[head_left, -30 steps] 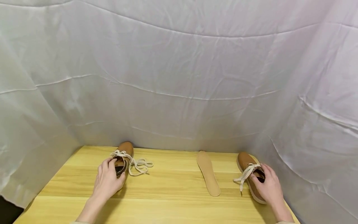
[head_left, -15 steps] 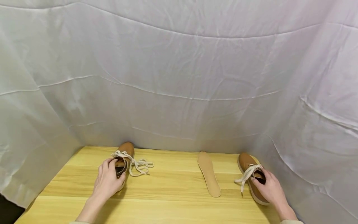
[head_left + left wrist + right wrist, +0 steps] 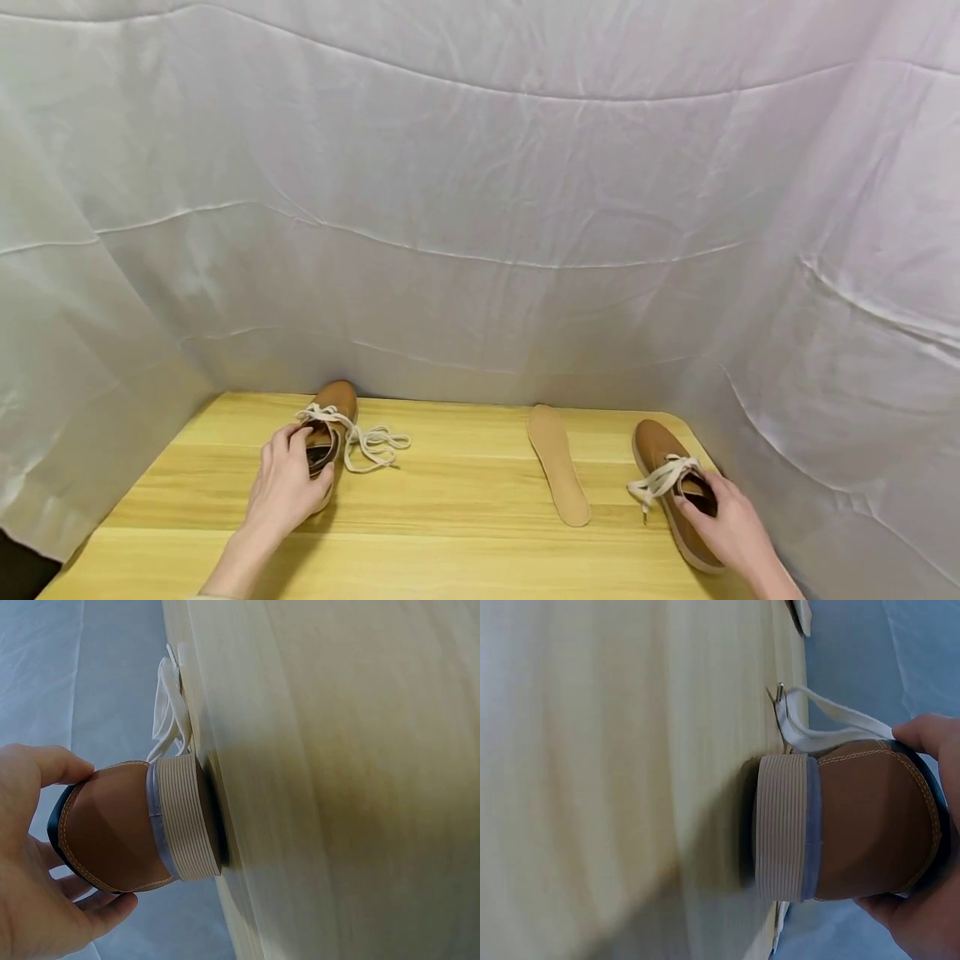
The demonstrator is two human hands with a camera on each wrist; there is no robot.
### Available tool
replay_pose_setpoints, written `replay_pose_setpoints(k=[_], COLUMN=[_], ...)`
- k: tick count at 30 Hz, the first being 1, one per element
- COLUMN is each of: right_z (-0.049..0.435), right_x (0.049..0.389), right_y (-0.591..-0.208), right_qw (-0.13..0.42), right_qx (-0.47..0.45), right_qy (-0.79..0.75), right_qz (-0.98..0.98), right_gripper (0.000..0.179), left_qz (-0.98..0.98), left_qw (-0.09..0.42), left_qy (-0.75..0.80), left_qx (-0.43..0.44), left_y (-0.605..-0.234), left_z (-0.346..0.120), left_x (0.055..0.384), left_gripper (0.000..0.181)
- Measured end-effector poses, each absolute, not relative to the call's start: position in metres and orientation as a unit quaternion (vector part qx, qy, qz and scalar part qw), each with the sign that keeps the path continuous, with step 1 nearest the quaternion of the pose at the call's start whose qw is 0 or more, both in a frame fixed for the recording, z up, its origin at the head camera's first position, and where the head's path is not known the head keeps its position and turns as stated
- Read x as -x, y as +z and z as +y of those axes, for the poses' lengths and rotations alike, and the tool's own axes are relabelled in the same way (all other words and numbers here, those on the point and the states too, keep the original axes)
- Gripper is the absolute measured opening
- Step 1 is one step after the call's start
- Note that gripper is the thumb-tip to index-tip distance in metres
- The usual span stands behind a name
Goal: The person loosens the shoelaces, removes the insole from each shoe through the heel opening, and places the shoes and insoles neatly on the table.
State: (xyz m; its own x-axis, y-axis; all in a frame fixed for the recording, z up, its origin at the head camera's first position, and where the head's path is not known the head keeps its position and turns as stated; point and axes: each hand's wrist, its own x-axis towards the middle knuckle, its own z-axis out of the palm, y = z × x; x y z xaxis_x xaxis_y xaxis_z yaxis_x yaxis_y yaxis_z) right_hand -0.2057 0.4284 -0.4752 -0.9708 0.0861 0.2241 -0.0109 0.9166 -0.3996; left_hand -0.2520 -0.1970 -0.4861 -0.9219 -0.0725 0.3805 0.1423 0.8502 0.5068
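Observation:
My left hand grips a brown lace-up shoe round its heel collar, thumb on one side and fingers on the other. In the left wrist view the shoe's heel shows with its ridged pale sole close over the table. Untied white laces trail to the right of this shoe. A matching brown shoe stands at the right, its collar held by my right hand. Its white laces are gathered over the tongue, ends hanging left. Both toes point toward the back.
A flat tan insole lies on the wooden table between the shoes, nearer the right one. Grey cloth hangs along the table's back and both sides, close to the shoe toes.
My right hand has drawn the right shoe a little toward me, away from the back cloth. The left hand and its shoe stay in place, and the insole lies as before.

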Motion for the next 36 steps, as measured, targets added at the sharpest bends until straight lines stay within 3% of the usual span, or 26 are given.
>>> replay_pose_setpoints(k=[21, 24, 30, 36], right_z=[0.437, 0.453, 0.503, 0.527], right_x=[0.141, 0.138, 0.166, 0.179], right_y=[-0.487, -0.490, -0.517, -0.529], right_qw=[0.126, 0.109, 0.092, -0.001], right_qx=[-0.078, -0.167, -0.484, -0.571], right_qy=[0.221, 0.292, 0.336, 0.359], right_qz=[-0.964, -0.935, -0.803, -0.738], right_gripper=[0.059, 0.058, 0.067, 0.063], left_qz=[-0.941, -0.941, -0.941, -0.941], left_qw=[0.205, 0.204, 0.204, 0.204], left_qy=[-0.269, -0.269, -0.269, -0.270], left_qx=[0.024, 0.024, 0.025, 0.024], left_y=[-0.487, -0.487, -0.487, -0.487], left_z=[-0.200, -0.200, -0.199, -0.199], left_x=[0.251, 0.252, 0.252, 0.252], left_gripper=[0.068, 0.068, 0.068, 0.068])
